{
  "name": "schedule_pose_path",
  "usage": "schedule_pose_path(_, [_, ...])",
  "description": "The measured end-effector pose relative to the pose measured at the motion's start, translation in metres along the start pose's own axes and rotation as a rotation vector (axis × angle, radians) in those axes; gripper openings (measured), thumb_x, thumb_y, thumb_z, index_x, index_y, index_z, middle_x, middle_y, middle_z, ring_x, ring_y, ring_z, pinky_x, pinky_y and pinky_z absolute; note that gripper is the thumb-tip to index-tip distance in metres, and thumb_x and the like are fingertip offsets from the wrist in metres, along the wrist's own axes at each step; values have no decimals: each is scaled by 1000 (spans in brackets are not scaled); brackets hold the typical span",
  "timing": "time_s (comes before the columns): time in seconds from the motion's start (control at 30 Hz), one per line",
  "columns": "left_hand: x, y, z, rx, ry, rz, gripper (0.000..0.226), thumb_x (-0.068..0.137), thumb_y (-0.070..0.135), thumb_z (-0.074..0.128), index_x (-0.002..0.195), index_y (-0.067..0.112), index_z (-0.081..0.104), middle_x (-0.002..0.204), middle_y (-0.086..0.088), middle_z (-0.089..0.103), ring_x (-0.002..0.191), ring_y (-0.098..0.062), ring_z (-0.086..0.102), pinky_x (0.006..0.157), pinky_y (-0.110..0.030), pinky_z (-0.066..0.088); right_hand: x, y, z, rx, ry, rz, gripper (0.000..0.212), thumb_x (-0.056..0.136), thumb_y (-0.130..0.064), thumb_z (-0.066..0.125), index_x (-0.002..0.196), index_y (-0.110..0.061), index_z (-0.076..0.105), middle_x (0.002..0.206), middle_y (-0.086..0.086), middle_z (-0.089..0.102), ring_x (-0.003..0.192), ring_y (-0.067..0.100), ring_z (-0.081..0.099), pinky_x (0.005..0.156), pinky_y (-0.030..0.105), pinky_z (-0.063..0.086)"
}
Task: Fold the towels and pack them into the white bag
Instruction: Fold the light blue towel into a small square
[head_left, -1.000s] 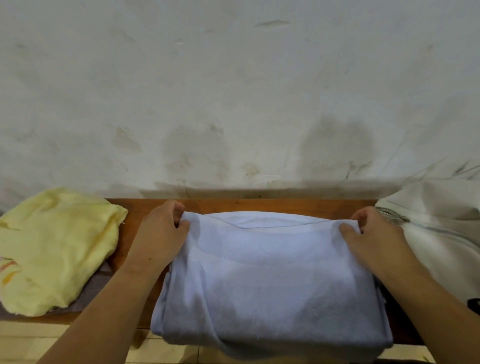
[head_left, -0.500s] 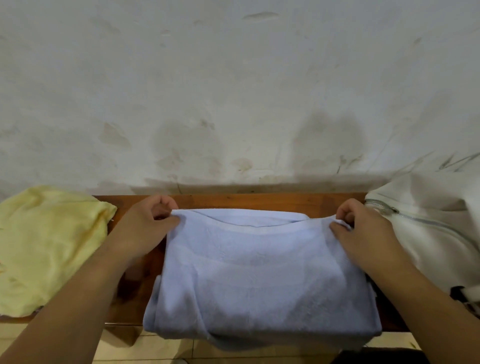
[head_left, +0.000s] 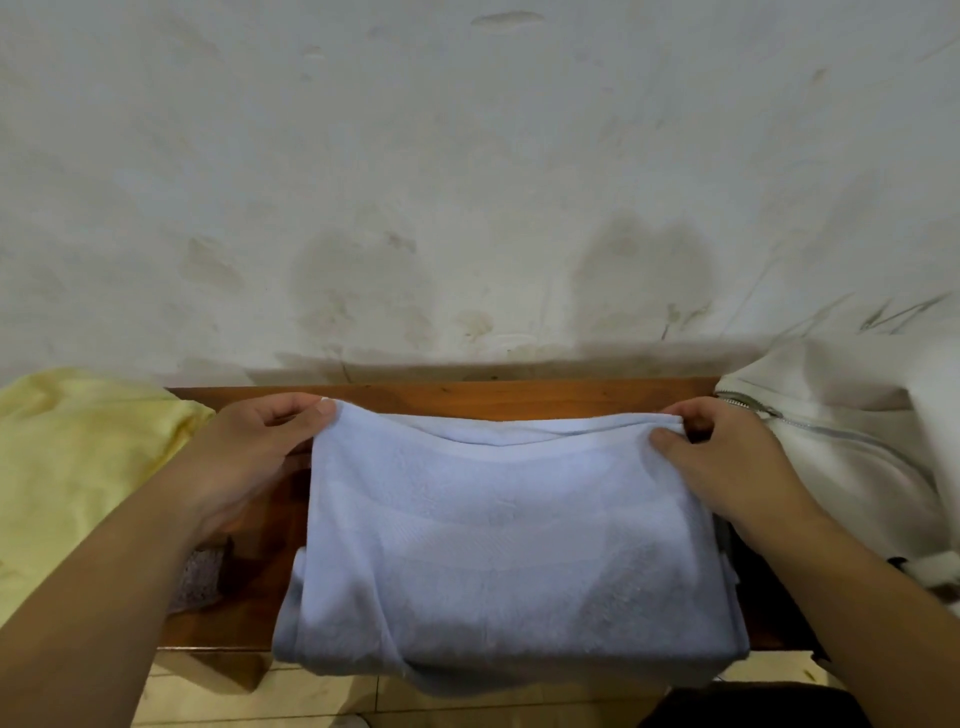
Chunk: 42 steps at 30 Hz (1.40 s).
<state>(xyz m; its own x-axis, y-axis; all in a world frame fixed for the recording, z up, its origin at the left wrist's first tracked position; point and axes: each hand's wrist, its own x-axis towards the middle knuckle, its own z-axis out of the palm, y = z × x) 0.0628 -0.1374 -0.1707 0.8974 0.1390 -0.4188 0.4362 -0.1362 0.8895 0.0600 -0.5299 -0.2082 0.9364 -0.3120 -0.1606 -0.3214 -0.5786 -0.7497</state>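
A pale blue towel (head_left: 498, 545) lies folded over on the wooden bench (head_left: 519, 397), its near part hanging past the front edge. My left hand (head_left: 254, 457) pinches its far left corner and my right hand (head_left: 727, 467) pinches its far right corner, with the far edge raised a little off the wood. A crumpled yellow towel (head_left: 78, 478) sits at the left end of the bench. The white bag (head_left: 852, 447), with a zip along its top, stands at the right end, next to my right hand.
A stained white wall (head_left: 467, 182) rises directly behind the bench. A greyish cloth (head_left: 200, 577) peeks out under my left forearm. Light floor tiles (head_left: 249, 696) show below the bench's front edge.
Both hands have lifted the towel's far edge off the bench and drawn it slightly toward me. More bare wood shows behind the towel now.
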Motion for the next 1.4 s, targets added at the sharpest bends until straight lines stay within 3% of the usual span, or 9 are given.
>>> schedule_pose_path(0.43, [17, -3, -8, -24, 160, 68, 18, 97, 24, 63, 93, 14, 77, 102, -17, 75, 96, -32, 70, 101, -54, 51, -6, -11, -7, 81, 29, -124, 13, 95, -31, 67, 99, -28, 79, 90, -18, 76, 91, 4, 70, 89, 35, 56])
schedule_pose_path(0.6, [18, 1, -5, -159, 206, 64, 21, 95, 14, 64, 81, 18, 79, 94, -10, 75, 84, -21, 69, 78, -34, 55, -6, -12, -8, 106, 18, -103, 15, 97, -32, 64, 95, -28, 78, 88, -15, 76, 90, 8, 70, 89, 40, 57])
schedule_pose_path(0.7, [18, 2, -3, -174, 212, 78, 13, 94, 14, 65, 93, 15, 79, 99, -10, 77, 88, -19, 73, 70, -27, 59, -4, -11, -8, 197, 24, -53, 16, 96, -35, 64, 93, -28, 77, 87, -13, 77, 89, 13, 72, 89, 46, 58])
schedule_pose_path(0.87, [4, 13, -9, -38, 316, 209, 9, 89, 27, 74, 95, 24, 81, 100, 7, 78, 102, -14, 71, 91, -32, 55, -10, -24, -17, 280, 158, -54, 16, 96, -37, 65, 87, -27, 73, 85, -6, 73, 83, 14, 68, 73, 31, 57])
schedule_pose_path(0.93, [-12, 24, -10, 70, 389, 293, 7, 88, 29, 76, 92, 27, 80, 93, 16, 77, 92, 3, 69, 83, -17, 54, -17, -36, -25, 257, 212, -94, 14, 95, -36, 67, 84, -29, 70, 84, -9, 70, 77, 6, 63, 63, 19, 48])
schedule_pose_path(1.0, [-29, 34, -12, 162, 422, 349, 6, 87, 29, 76, 91, 28, 80, 84, 19, 75, 81, 7, 68, 70, -12, 54, -22, -46, -34, 225, 214, -131, 13, 94, -37, 68, 82, -32, 70, 80, -9, 68, 74, 11, 62, 68, 29, 53])
schedule_pose_path(1.07, [-44, 48, -16, 203, 406, 393, 5, 86, 31, 78, 90, 31, 80, 79, 17, 75, 76, -5, 69, 71, -25, 56, -29, -66, -50, 201, 206, -163, 12, 92, -37, 69, 82, -31, 73, 72, -6, 66, 66, 17, 59, 70, 42, 56])
schedule_pose_path(1.17, [-67, 89, -32, 193, 384, 501, 7, 90, 28, 74, 92, 32, 79, 63, 19, 66, 53, -3, 53, 57, -21, 48, -42, -106, -84, 257, 215, -255, 13, 94, -36, 68, 86, -28, 75, 65, -4, 66, 49, 11, 51, 56, 34, 48])
schedule_pose_path(1.4, [-135, 159, -66, 15, 401, 681, 13, 94, 26, 67, 93, 25, 80, 66, 0, 62, 59, -12, 50, 65, -33, 48, -85, -165, -144, 391, 254, -395, 16, 97, -27, 63, 89, -19, 75, 51, 1, 55, 38, 25, 46, 48, 31, 44])
